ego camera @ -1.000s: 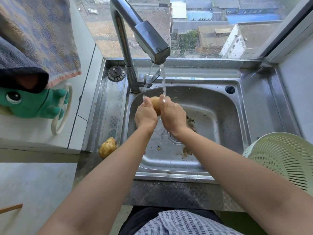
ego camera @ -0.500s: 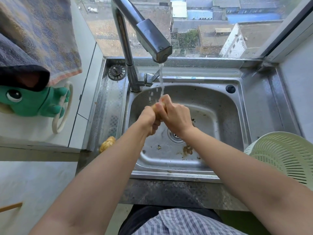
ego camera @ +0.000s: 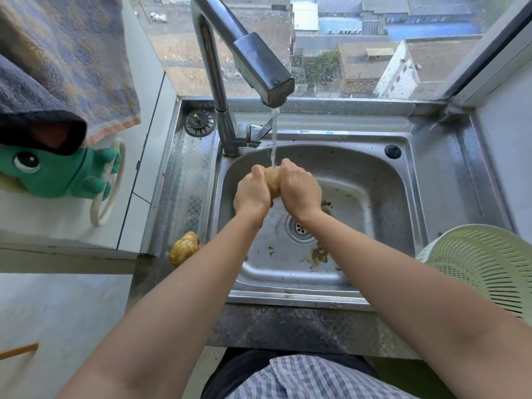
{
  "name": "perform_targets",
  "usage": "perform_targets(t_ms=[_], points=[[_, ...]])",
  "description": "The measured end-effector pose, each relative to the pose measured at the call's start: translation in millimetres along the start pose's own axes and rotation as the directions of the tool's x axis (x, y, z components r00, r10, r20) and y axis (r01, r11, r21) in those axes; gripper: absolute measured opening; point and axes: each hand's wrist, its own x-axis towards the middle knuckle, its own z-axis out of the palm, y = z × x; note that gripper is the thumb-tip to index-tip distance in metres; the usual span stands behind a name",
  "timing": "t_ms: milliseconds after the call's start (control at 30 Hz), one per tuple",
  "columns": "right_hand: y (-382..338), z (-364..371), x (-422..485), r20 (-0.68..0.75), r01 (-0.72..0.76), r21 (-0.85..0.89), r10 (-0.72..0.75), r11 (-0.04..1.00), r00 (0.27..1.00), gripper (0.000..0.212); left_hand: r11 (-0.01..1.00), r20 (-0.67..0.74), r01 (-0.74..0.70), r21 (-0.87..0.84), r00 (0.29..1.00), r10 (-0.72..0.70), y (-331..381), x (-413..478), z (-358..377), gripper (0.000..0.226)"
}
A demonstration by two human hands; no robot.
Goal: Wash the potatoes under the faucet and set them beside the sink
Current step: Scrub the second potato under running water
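In the steel sink (ego camera: 374, 174) both the left hand (ego camera: 252, 194) and right hand (ego camera: 300, 189) grip a potato (ego camera: 273, 180) under the faucet (ego camera: 259, 64), while another potato (ego camera: 184, 247) already lies left of it.

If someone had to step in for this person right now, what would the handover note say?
Left hand: grips the potato from its left side.
Right hand: grips the same potato from its right side.
Where: the potato is held over the sink, in the stream from the running faucet. A second potato lies on the counter left of the basin.
Done: probably the second potato, already set beside the sink.
Left: finish rinsing this one and put it by the other. Whether the pale green colander at right holds more cannot be seen.
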Motion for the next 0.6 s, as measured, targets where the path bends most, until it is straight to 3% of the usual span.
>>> perform_targets(t_ms=[67, 133, 167, 233, 300, 367, 467, 500, 533, 600], points=[[0.3, 1.5, 9.2, 0.148, -0.291, 0.238, 0.261, 0.927, 0.954, 0.046, 0.963, -0.116, -0.197, 0.184, 0.969, 0.220, -2.8, -5.5, 1.0, 0.051], [-2.1, -1.0, 12.3, 0.276, -0.424, 0.371, 0.338, 0.826, 0.900, 0.047, 0.960, -0.130, -0.195, 0.199, 0.966, 0.223, -3.8, -6.8, 2.8, 0.049], [-3.3, -0.8, 11.1, 0.265, -0.385, 0.373, 0.301, 0.844, 0.916, 0.050, 0.975, -0.123, -0.165, 0.146, 0.975, 0.183, -5.9, -4.1, 2.7, 0.050], [-1.3, 1.8, 3.4, 0.123, -0.128, 0.212, 0.104, 0.969, 0.987, 0.053, 0.997, -0.076, -0.001, -0.075, 0.997, -0.005, -4.1, -1.3, 1.8, 0.049], [-0.4, 3.7, -5.4, 0.067, 0.044, 0.057, -0.048, 0.997, 0.997, 0.049, 0.973, -0.050, 0.138, -0.183, 0.988, -0.149, -3.3, -0.9, 0.4, 0.049], [-3.0, 4.5, -6.0, 0.156, -0.014, 0.112, -0.004, 0.994, 0.988, 0.046, 0.994, -0.122, 0.050, -0.097, 0.991, -0.061, -9.4, 0.7, 0.2, 0.054], [-9.5, 3.5, 6.5, 0.391, -0.393, 0.254, 0.277, 0.884, 0.878, 0.056, 0.953, -0.234, -0.178, 0.247, 0.943, 0.237, -16.1, -9.2, -3.1, 0.044], [-13.8, 0.9, 6.6, 0.435, -0.445, 0.250, 0.311, 0.860, 0.845, 0.064, 0.928, -0.243, -0.209, 0.310, 0.926, 0.290, -18.2, -11.2, -4.6, 0.040], [-14.6, 1.6, 7.8, 0.443, -0.402, 0.227, 0.274, 0.887, 0.854, 0.072, 0.931, -0.252, -0.201, 0.304, 0.926, 0.282, -16.4, -15.1, -7.1, 0.039], [-11.9, 5.5, 6.5, 0.339, -0.138, 0.111, 0.093, 0.984, 0.936, 0.082, 0.966, -0.285, -0.116, 0.231, 0.941, 0.181, -12.9, -10.5, -7.2, 0.046]])
